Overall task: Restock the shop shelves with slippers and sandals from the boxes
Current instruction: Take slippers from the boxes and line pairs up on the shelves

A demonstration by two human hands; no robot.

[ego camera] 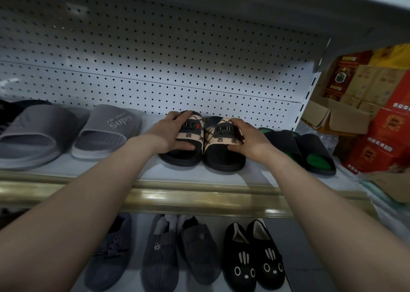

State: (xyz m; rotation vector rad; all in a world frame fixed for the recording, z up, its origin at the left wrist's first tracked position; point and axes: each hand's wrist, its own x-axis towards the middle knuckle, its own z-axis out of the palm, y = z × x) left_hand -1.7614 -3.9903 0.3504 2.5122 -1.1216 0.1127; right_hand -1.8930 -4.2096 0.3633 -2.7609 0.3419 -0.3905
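- Slides [202,140], one pair, black soles with beige patterned straps, are set side by side on the upper shelf [255,176], toes toward the pegboard [155,54]; "SMILE" is printed on a dark patch on each strap.
- Left slide [184,136] is grasped by the left hand [170,134]: fingers are laid over the strap's far edge, thumb is pressed at the strap's near edge over the footbed.
- Right slide [221,141] is grasped by the right hand [248,141]: fingers are curled over the strap's outer side, thumb is placed at the strap's near edge.
- Both soles are rested on the shelf surface, inner edges touching or nearly so; which cannot be told.
- Grey slides [66,134], one pair, are stood to the left on the same shelf; "Super" is printed on the nearer strap.
- Dark footwear [8,110] is partly seen at the far left, cut off by the frame.
- Black slides [310,152] with green footbeds, one pair, are placed just beside the right hand, to the right.
- Gold trim [199,197] is fitted along the shelf front.
- Lower shelf [277,258] is stocked with closed grey slippers [159,254], bear motifs on the toes, and one black pair [255,260] with cat faces.
- Cartons [377,105], red, yellow and brown, are stacked beyond the shelf's right end; one brown carton is left open.
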